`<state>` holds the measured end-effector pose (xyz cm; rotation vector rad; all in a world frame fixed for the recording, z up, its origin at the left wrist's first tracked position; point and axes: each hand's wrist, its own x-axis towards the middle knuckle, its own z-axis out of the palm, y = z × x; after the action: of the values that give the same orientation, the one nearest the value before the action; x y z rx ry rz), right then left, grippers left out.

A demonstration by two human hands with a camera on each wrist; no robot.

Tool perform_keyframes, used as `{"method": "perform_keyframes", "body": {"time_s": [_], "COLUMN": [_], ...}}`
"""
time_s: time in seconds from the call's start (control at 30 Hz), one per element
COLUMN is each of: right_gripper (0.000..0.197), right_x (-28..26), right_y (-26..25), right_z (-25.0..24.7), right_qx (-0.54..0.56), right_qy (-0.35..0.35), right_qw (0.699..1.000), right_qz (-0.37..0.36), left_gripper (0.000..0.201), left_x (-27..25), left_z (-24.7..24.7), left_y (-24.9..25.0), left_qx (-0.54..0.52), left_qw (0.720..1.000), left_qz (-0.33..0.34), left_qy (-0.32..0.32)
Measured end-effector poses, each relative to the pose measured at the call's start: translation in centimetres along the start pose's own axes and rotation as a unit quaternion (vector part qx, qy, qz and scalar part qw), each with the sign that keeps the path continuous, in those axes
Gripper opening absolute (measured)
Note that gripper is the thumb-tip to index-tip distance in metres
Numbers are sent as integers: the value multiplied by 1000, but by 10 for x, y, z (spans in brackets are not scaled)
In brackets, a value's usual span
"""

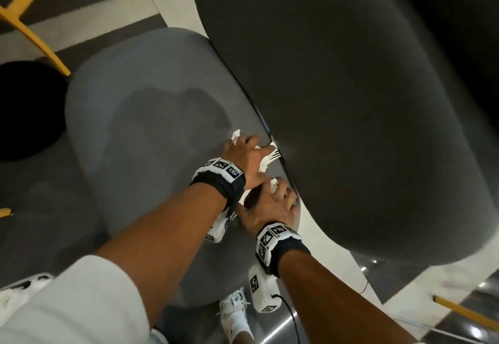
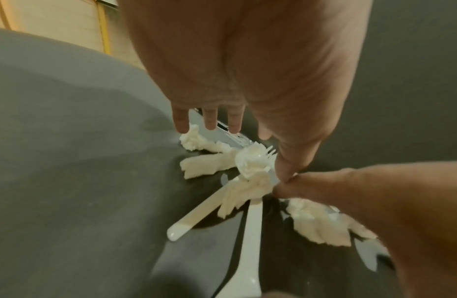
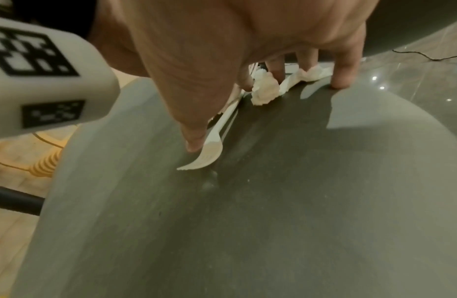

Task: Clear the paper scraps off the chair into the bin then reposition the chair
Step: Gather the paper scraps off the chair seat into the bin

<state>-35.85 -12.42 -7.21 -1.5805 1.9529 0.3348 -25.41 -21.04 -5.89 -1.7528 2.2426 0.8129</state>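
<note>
The grey chair seat meets its dark backrest in a crease where white paper scraps lie mixed with white plastic forks. My left hand lies spread over the scraps with straight fingers; its thumb touches a crumpled scrap. Just nearer me, my right hand presses straight fingers onto the seat around more scraps. Its thumb rests beside a fork. Neither hand has lifted anything.
A round black bin stands on the floor left of the chair. Yellow furniture legs cross the upper left and another yellow leg lies at lower right. My white shoe and a thin cable are below the seat's edge.
</note>
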Motion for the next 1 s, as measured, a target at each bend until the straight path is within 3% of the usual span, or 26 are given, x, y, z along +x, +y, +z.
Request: {"method": "perform_keyframes", "body": {"time_s": [0.2, 0.6, 0.87, 1.0], "right_gripper": [82, 29, 14, 14], "right_x": [12, 37, 11, -23], "right_y": [-6, -60, -139, -200], "right_z": [2, -4, 24, 62], "right_qx": [21, 113, 133, 148], "right_qy": [34, -35, -78, -100], "right_qw": [998, 990, 974, 966], "right_qz": [-56, -81, -164, -186], "left_gripper": [47, 21, 15, 13], "left_x": [-18, -44, -111, -177], "left_z": [15, 18, 26, 40], "left_y": [-30, -80, -153, -198], "left_qx": [-24, -132, -280, -355], "left_qw": [1000, 990, 940, 879], "left_qz": [-16, -35, -159, -266], "left_qy": [-4, 18, 111, 175]}}
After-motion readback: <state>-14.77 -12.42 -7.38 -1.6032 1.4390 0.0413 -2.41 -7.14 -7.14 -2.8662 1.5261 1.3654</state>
